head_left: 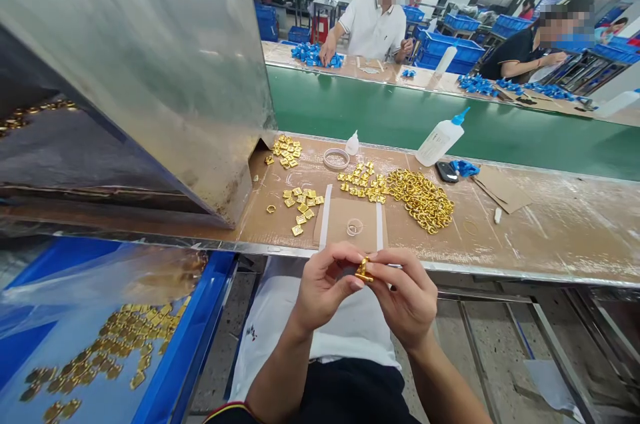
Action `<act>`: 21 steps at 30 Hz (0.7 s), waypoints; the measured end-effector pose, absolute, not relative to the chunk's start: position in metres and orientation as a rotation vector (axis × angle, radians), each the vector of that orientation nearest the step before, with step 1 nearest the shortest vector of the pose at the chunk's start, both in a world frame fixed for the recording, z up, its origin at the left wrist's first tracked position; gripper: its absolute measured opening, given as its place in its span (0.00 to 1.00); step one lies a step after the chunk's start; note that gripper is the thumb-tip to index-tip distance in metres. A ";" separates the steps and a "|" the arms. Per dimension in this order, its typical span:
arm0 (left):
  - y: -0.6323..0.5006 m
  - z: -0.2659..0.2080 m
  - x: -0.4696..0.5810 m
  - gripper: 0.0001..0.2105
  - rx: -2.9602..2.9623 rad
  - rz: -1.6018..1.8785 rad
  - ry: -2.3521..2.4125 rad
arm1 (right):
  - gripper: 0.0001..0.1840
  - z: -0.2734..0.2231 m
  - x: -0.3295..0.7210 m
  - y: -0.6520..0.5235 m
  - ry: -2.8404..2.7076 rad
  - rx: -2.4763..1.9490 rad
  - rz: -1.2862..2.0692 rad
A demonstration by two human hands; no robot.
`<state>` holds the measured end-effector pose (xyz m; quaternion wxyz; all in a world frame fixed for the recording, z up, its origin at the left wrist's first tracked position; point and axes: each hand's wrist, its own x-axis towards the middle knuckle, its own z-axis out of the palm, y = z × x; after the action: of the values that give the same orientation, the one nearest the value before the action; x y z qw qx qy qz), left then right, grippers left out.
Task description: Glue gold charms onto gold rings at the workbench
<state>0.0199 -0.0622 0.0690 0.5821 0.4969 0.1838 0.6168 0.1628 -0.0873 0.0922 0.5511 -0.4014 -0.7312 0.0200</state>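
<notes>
A small gold ring [365,271] with a flat piece on it is pinched between my two hands, just in front of the bench edge. My left hand [325,284] grips it from the left with thumb and fingertips. From the other side my right hand [407,291] closes on it with thumb and forefinger. Beyond the hands lies a cardboard pad [345,211] with white tape strips and a clear round tape-like ring [355,227]. Past it are square gold pieces [356,182] and a heap of gold rings [423,201]. More square gold pieces [303,203] lie to the left.
A large metal housing [200,77] stands on the left. A blue bin [200,337] below holds gold pieces under plastic. On the bench are a white bottle [440,142], a small dropper bottle [353,143] and a tape roll [336,159]. Two co-workers sit beyond the green belt [350,107].
</notes>
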 end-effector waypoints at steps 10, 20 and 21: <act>-0.057 0.064 0.021 0.14 1.070 1.429 0.344 | 0.07 0.101 0.152 -0.095 -1.723 -0.921 0.034; -0.059 0.059 0.025 0.19 0.963 1.412 0.699 | 0.04 0.093 0.147 -0.098 -1.551 -0.999 0.251; -0.059 0.057 0.024 0.21 0.939 1.371 0.743 | 0.05 0.090 0.147 -0.097 -1.518 -1.015 0.252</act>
<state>0.0244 -0.0589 0.0570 0.6138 0.4072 0.3223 0.5946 0.1468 -0.0975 0.0900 0.6046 -0.4387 -0.6558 0.1087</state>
